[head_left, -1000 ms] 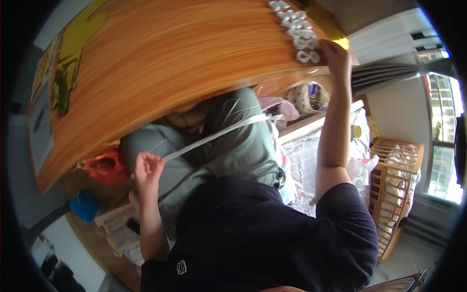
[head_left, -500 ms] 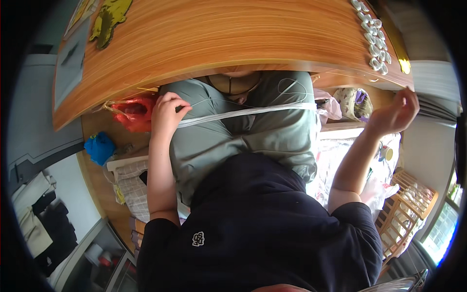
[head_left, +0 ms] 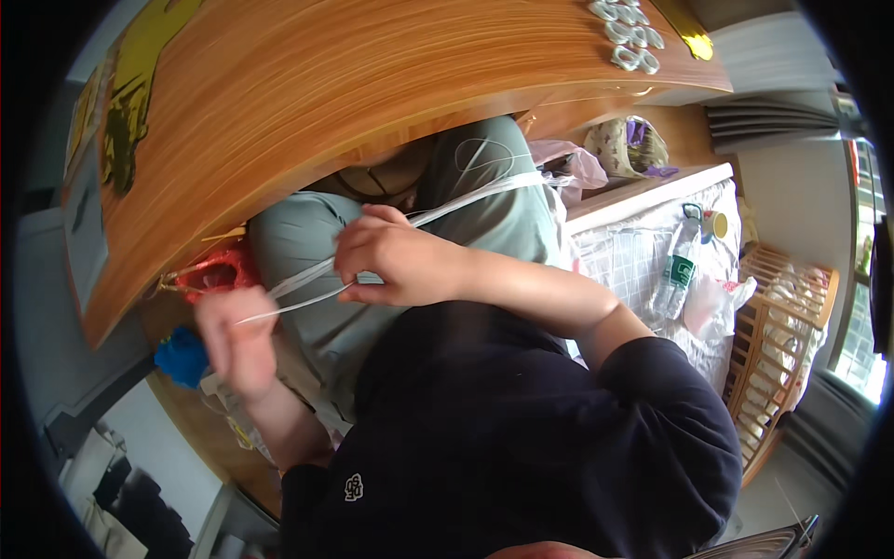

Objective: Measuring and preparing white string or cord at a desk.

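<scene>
A bundle of white cords runs slantwise across my grey-green trouser legs, from my right knee toward the lower left. My right hand has reached over my lap and curls around the cords, thumb and fingers drawn together. One strand leaves its thumb and leads to my left hand. That hand is smeared by motion, but its fingers look closed on the white strand. A thin loose loop of cord lies over my right knee. Several small white coiled cord bundles rest on the wooden table.
Yellow cut-out pieces lie at the table's left. Below it sit a red plastic bag and a blue bag. At the right, a plastic bottle lies on a white-covered surface beside a wooden rack.
My right hand has swung from the far right across to the cords on my lap. My left hand has come down and left with a strand. The view has turned.
</scene>
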`<state>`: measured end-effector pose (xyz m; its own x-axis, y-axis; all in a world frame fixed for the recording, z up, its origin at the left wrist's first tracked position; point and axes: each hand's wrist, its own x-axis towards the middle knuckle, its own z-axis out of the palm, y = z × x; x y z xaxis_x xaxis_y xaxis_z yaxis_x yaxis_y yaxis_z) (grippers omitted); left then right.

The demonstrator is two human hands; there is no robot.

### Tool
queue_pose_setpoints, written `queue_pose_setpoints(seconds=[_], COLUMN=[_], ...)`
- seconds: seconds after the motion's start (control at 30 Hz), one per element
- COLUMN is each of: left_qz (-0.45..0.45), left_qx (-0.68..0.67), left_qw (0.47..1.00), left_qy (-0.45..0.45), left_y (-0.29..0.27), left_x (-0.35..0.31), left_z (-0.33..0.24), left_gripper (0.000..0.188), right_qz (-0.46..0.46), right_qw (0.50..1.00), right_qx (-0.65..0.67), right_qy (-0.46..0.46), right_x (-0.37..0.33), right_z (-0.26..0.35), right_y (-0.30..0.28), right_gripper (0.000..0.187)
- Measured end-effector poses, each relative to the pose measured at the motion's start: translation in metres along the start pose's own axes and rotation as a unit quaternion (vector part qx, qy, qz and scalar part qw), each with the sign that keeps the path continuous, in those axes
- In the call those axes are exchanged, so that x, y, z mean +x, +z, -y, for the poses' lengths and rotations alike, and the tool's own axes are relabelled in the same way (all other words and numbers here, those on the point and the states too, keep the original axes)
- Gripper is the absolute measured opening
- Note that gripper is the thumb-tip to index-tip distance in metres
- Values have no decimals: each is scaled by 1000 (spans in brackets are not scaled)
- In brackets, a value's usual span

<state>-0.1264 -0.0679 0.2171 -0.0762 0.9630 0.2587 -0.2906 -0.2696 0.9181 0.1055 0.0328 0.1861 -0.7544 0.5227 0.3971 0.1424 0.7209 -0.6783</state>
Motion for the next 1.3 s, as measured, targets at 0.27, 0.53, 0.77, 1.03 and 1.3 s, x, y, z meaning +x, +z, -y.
queue_pose_setpoints(seconds=[0.27,0.53,0.77,1.03,1.3], left_qz=[34,218,77,-115,-182], left_qx=[243,109,313,466,541], left_qw=[965,967,918,864,814], left_qy=[-95,-79,-229,-150,-107], left_y=[-37,70,-46,-89,-96], left_x=[-7,13,10,-15,-23], left_z=[-10,42,26,-37,-70], left_gripper=[47,34,28,28,32], right_qz=[36,95,-325,-26,-261], right_qw=[936,954,890,923,893], right_qx=[345,284,207,-285,-177], right_qy=[60,5,245,257,321], right_x=[16,35,-1,-32,-66], right_z=[55,98,73,76,-9], right_y=[-46,-58,-144,-185,-223], right_gripper=[18,15,24,21,49])
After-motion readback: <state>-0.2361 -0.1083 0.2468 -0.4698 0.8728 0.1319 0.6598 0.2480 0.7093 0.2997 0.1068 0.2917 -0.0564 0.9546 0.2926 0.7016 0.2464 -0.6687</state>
